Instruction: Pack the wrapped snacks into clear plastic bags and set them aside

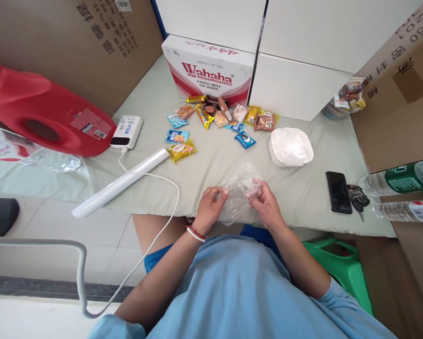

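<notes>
A clear plastic bag (237, 190) is held between both hands at the near edge of the cloth-covered table (211, 160). My left hand (211, 205) pinches the bag's left side, and a bead bracelet sits on that wrist. My right hand (264, 202) grips the bag's right side with its fingers closed. Beyond the hands lies a scatter of several small snack packets (214, 120), yellow, blue and brown. A white roll of bags (121, 181) lies to the left.
A white lidded container (291, 147) sits right of the packets. A black phone (338, 192) and keys (355, 197) lie at the right, beside two water bottles (402, 179). A power bank (127, 132) with cable, a red jug (38, 110) and a Wahaha carton (209, 70) stand behind.
</notes>
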A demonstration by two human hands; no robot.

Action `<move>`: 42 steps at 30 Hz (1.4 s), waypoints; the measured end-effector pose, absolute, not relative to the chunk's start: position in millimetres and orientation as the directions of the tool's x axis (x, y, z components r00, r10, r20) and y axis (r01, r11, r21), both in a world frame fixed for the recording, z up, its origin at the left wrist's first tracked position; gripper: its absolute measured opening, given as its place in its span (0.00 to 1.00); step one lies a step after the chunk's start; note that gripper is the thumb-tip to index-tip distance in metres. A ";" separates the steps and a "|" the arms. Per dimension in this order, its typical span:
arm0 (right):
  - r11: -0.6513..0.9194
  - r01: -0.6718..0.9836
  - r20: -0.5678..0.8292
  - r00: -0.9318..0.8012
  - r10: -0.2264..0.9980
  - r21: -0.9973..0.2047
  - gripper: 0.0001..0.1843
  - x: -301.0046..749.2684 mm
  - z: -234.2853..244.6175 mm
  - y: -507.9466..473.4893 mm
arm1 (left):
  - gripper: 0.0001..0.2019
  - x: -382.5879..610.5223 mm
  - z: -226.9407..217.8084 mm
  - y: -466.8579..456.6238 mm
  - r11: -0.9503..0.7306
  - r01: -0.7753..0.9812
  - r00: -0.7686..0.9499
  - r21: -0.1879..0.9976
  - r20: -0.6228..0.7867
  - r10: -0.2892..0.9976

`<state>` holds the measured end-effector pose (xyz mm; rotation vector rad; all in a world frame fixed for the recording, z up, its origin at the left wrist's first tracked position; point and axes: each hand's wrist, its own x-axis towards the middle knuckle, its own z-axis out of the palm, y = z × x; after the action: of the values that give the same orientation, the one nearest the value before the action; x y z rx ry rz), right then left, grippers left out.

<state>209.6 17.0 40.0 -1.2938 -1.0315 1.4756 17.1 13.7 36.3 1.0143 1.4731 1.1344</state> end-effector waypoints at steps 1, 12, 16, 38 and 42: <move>-0.256 -0.072 -0.249 -0.089 0.964 -0.964 0.31 212.2 41.6 16.0 | 0.10 17.6 37.4 17.9 0.204 0.074 -0.168 0.976 -0.190 0.967; -0.299 -0.127 -0.304 0.026 0.952 -0.946 0.31 237.8 33.9 10.2 | 0.19 22.6 26.6 38.6 0.145 -0.525 -0.320 0.839 -0.353 0.879; -0.312 -0.148 -0.314 -0.004 0.949 -0.939 0.26 244.4 29.5 7.2 | 0.21 13.3 24.1 31.5 0.165 -0.599 -0.316 0.784 -0.421 0.850; -0.273 -0.042 -0.277 0.157 0.948 -0.961 0.23 267.2 14.3 9.8 | 0.15 -32.1 9.4 9.4 0.247 -0.103 -0.614 0.964 -0.257 0.746; -0.224 0.096 -0.216 0.087 0.972 -0.970 0.26 273.0 14.5 8.6 | 0.19 -35.6 27.2 7.7 0.142 0.355 -0.495 0.924 0.057 0.867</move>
<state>273.0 8.6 14.5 -1.4870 -1.1157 1.2603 -35.6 7.7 27.2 1.1670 1.9231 1.3377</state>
